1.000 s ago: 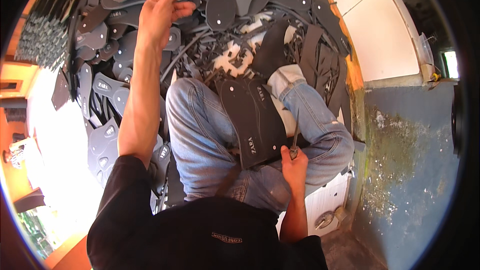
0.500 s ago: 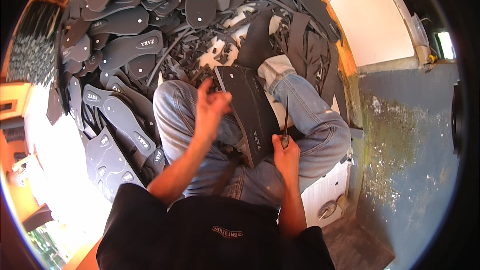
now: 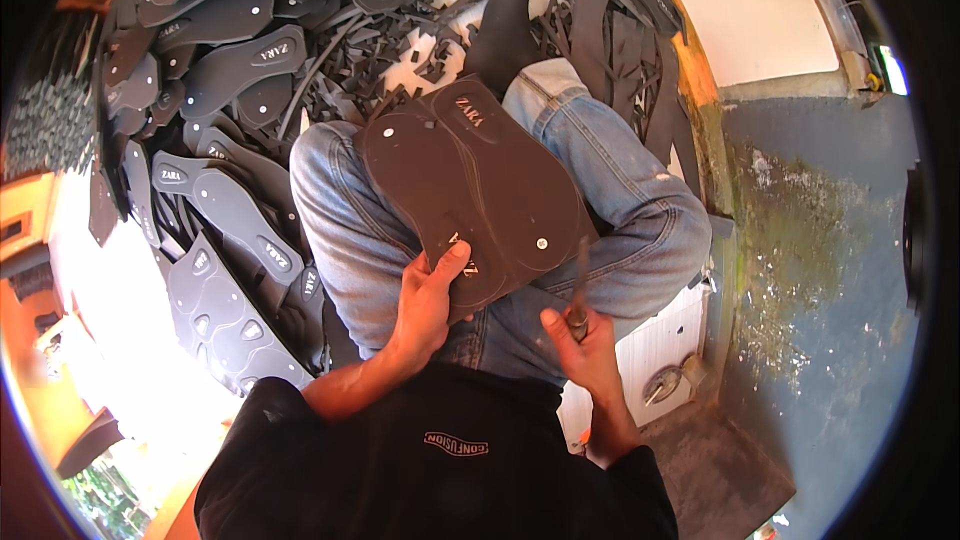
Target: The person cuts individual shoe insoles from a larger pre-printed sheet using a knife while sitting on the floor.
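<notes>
A dark grey foam sole piece [image 3: 500,210], marked with a pair of sole outlines, lies over my lap between my bent knees. My left hand [image 3: 424,305] grips its near left edge, thumb on top and fingers underneath. Beyond the piece's near right corner, my right hand [image 3: 590,348] is closed around the handle of a knife [image 3: 580,290]. The thin blade points up and away, close to the piece's right edge; whether it touches cannot be told.
Many dark cut soles [image 3: 245,70] are heaped at the far left. Uncut sole sheets [image 3: 225,315] lie left of my knee. Dark foam scraps [image 3: 400,55] cover the floor ahead. A blue stained wall [image 3: 800,270] rises on the right, near a round metal drain cover [image 3: 662,384].
My left hand, empty before, has come down and taken hold of the sole piece. The piece has turned and now shows its broad face. My right hand with the knife has moved slightly nearer me.
</notes>
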`<control>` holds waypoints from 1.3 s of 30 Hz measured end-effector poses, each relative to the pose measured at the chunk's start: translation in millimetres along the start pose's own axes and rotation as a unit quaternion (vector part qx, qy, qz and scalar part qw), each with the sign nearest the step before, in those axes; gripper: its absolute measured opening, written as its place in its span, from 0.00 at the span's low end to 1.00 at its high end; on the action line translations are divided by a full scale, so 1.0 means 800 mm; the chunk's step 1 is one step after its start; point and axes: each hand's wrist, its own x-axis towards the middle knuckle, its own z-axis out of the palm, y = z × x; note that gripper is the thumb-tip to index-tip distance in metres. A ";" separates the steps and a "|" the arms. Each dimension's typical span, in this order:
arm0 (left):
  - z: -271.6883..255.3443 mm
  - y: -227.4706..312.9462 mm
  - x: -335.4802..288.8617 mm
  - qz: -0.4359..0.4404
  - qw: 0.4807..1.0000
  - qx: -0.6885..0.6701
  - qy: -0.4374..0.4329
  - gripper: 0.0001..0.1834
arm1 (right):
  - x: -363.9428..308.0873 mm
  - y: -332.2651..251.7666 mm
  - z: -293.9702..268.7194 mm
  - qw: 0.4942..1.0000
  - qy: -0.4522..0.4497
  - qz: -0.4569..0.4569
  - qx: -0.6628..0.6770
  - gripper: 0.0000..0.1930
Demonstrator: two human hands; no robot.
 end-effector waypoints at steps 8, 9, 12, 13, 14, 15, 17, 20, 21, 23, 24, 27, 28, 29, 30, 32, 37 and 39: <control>0.030 -0.012 -0.031 -0.021 0.999 -0.016 0.019 0.16 | -0.049 0.015 -0.011 0.992 -0.002 0.061 -0.115 0.19; 0.031 -0.014 -0.024 -0.034 0.999 -0.022 0.028 0.16 | -0.051 0.015 -0.008 0.991 -0.001 0.069 -0.117 0.18; 0.035 -0.018 -0.029 -0.046 0.998 -0.032 0.020 0.15 | -0.047 0.029 -0.005 0.990 0.005 0.075 -0.121 0.16; 0.035 -0.019 -0.031 -0.051 0.998 -0.036 0.019 0.15 | -0.048 0.033 -0.003 0.990 0.005 0.076 -0.122 0.16; 0.037 -0.017 -0.029 -0.051 0.998 -0.040 0.015 0.15 | -0.047 0.033 -0.003 0.989 0.005 0.078 -0.125 0.16; 0.038 -0.017 -0.027 -0.051 0.998 -0.045 0.012 0.15 | -0.047 0.032 -0.004 0.989 0.005 0.080 -0.127 0.15; 0.037 -0.018 -0.026 -0.048 0.998 -0.044 0.006 0.15 | -0.046 0.032 -0.004 0.988 0.007 0.077 -0.135 0.15; 0.034 -0.017 -0.025 -0.047 0.998 -0.036 0.008 0.16 | -0.046 0.034 -0.003 0.987 0.007 0.062 -0.150 0.15; 0.033 -0.017 -0.025 -0.047 0.998 -0.032 0.011 0.16 | -0.045 0.034 -0.003 0.986 0.005 0.060 -0.155 0.15; 0.028 -0.017 -0.025 -0.046 0.999 -0.026 0.004 0.17 | -0.044 0.037 0.000 0.983 0.006 0.054 -0.173 0.16; 0.025 -0.017 -0.024 -0.045 0.999 -0.023 0.001 0.17 | -0.042 0.040 0.002 0.981 0.009 0.051 -0.186 0.16; 0.009 -0.015 -0.024 -0.058 0.998 0.001 -0.011 0.17 | -0.033 0.042 0.016 0.978 0.011 0.046 -0.202 0.16; 0.007 -0.014 -0.024 -0.057 0.998 0.007 -0.007 0.17 | -0.029 0.042 0.021 0.978 0.011 0.046 -0.203 0.16; 0.004 -0.014 -0.025 -0.056 0.998 0.011 -0.004 0.17 | -0.025 0.039 0.024 0.976 0.006 0.051 -0.210 0.14; 0.002 -0.013 -0.025 -0.056 0.998 0.016 0.000 0.17 | -0.022 0.036 0.027 0.974 0.001 0.057 -0.217 0.13; 0.000 -0.011 -0.024 -0.054 0.998 0.014 -0.005 0.17 | -0.014 0.034 0.030 0.973 -0.008 0.052 -0.224 0.11; -0.007 -0.013 -0.021 -0.053 0.998 0.010 -0.017 0.16 | 0.009 0.028 0.032 0.969 -0.034 0.042 -0.241 0.10; -0.008 -0.012 -0.021 -0.058 0.998 0.004 -0.020 0.16 | 0.020 0.030 0.035 0.969 -0.042 0.045 -0.240 0.09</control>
